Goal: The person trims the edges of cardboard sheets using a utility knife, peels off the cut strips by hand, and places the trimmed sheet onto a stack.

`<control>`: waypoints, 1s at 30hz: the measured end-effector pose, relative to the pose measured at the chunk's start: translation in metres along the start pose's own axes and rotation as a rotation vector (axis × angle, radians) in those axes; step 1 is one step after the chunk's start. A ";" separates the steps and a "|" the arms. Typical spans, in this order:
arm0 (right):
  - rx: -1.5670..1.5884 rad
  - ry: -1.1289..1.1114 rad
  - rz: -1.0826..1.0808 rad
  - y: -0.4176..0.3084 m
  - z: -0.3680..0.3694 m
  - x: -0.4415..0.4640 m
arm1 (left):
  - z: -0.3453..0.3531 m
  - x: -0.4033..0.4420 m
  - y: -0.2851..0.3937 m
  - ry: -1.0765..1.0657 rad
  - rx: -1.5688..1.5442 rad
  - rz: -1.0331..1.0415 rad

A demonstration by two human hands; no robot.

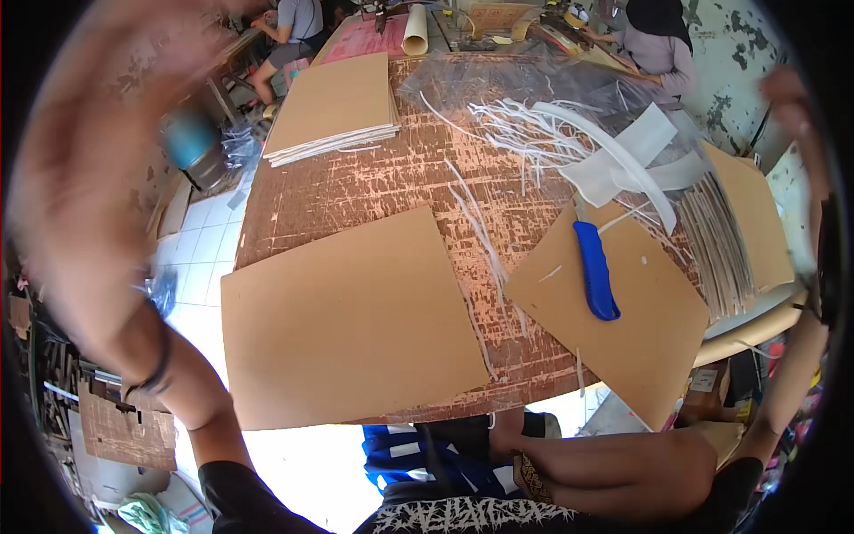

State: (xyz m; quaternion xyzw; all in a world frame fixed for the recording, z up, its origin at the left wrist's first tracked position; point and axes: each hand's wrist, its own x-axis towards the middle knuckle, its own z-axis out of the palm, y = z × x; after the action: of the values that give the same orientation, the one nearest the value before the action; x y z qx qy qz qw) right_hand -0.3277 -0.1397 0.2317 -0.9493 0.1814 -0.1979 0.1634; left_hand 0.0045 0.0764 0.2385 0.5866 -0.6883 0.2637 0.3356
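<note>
My left hand [98, 169] is raised close to the camera on the left, smeared by motion, so its fingers cannot be made out. At the far right edge my right hand [788, 100] is also lifted and blurred. Both are away from the tabletop, and I see nothing in either. A large tan board sheet [347, 320] lies in front of me, overhanging the table's near edge. To its right, a second tan sheet [645, 356] lies askew with a blue-handled knife [594, 271] on top. Thin white strips [480, 227] are scattered between the sheets.
A stack of tan boards [334, 102] sits at the back left of the worn table [302, 200]. White offcuts [543, 133] and clear plastic [445, 76] lie at the back right, beside more stacked boards [743, 214]. Two people work beyond the table.
</note>
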 end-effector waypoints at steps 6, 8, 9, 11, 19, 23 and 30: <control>0.855 -0.877 0.264 -0.059 0.070 -0.044 | -0.062 -0.012 0.041 0.061 0.020 0.593; 0.951 -0.946 0.357 -0.063 0.084 -0.048 | -0.050 -0.028 0.039 -0.029 -0.024 0.630; 0.970 -0.963 0.394 -0.063 0.088 -0.046 | -0.046 -0.035 0.036 -0.059 -0.049 0.639; 0.969 -1.008 0.423 -0.052 0.093 -0.044 | -0.040 -0.047 0.031 -0.107 -0.080 0.641; 0.867 -1.008 0.341 -0.037 0.112 -0.031 | -0.046 -0.066 0.023 -0.230 -0.153 0.587; 0.879 -1.029 0.369 -0.037 0.116 -0.024 | -0.049 -0.067 0.020 -0.257 -0.177 0.567; 0.872 -1.066 0.402 -0.041 0.113 -0.019 | -0.052 -0.070 0.021 -0.278 -0.205 0.528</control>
State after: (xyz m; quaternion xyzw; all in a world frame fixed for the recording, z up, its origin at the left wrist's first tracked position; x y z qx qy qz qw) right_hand -0.2835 -0.0683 0.1433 -0.7135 0.1527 0.2723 0.6273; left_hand -0.0026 0.1636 0.2186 0.3814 -0.8790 0.1882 0.2154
